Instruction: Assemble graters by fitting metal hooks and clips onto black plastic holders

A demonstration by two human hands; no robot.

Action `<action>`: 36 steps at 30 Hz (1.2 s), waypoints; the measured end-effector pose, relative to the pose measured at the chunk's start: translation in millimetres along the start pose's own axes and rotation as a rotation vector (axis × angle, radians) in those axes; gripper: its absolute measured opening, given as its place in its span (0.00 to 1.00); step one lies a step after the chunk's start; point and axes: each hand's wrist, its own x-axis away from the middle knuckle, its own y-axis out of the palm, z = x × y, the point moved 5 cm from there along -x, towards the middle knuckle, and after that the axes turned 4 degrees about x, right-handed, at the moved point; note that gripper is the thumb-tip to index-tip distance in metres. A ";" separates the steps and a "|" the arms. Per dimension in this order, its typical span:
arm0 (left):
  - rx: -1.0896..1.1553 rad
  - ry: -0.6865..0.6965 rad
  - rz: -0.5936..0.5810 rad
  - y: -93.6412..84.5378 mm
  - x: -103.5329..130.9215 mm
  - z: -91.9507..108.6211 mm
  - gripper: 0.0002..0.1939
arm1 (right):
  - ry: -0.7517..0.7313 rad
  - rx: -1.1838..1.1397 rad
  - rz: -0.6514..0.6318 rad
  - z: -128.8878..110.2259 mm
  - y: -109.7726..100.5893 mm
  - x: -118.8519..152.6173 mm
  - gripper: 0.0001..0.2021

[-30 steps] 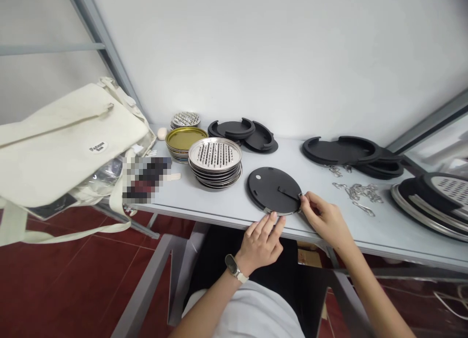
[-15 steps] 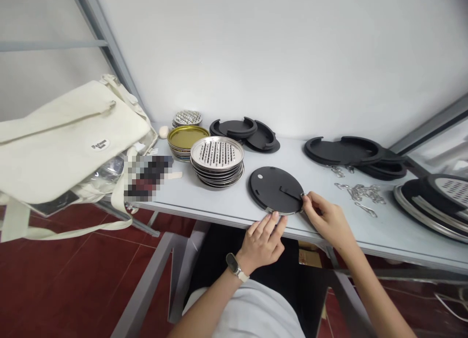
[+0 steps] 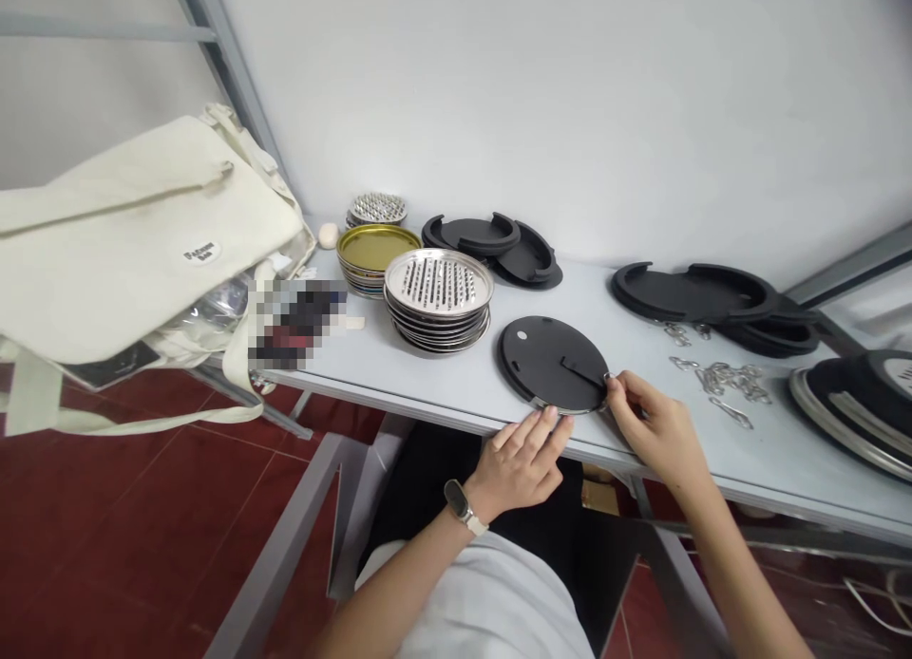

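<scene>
A black disc (image 3: 552, 355) lies near a table's (image 3: 342, 374) front edge; the left hand (image 3: 519, 464), fingers extended, touches its near rim without grasping; the right hand (image 3: 659, 436) pinches a small metal piece (image 3: 608, 378) at its right; clear plastic (image 3: 222, 303) shows in a cream bag (image 3: 157, 217).

Pale table (image 3: 356, 360), grater stack (image 3: 438, 293), gold-topped stack (image 3: 377, 251), black disc (image 3: 545, 355), round black holders (image 3: 688, 293), metal clips (image 3: 716, 378) on top

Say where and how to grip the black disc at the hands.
Likely pinch the black disc by its left rim, from the left: it lies flat, uncovered there, with left hand and right hand at its near and right edges.
</scene>
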 end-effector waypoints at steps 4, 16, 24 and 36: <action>-0.012 0.002 0.000 -0.6 0.0 -0.1 0.29 | 0.000 0.017 0.002 -0.7 0.0 0.8 0.18; -0.010 -0.011 -0.026 -0.6 0.9 0.9 0.29 | 0.014 -0.014 -0.053 -3.0 -0.3 -1.0 0.16; 0.019 -0.035 0.025 -1.5 -0.3 0.8 0.26 | 0.074 -0.140 -0.095 2.5 1.5 -1.6 0.18; 0.477 -0.299 -0.340 -47.8 -84.5 -25.5 0.16 | 0.351 -0.515 -0.094 16.5 -2.8 -7.5 0.21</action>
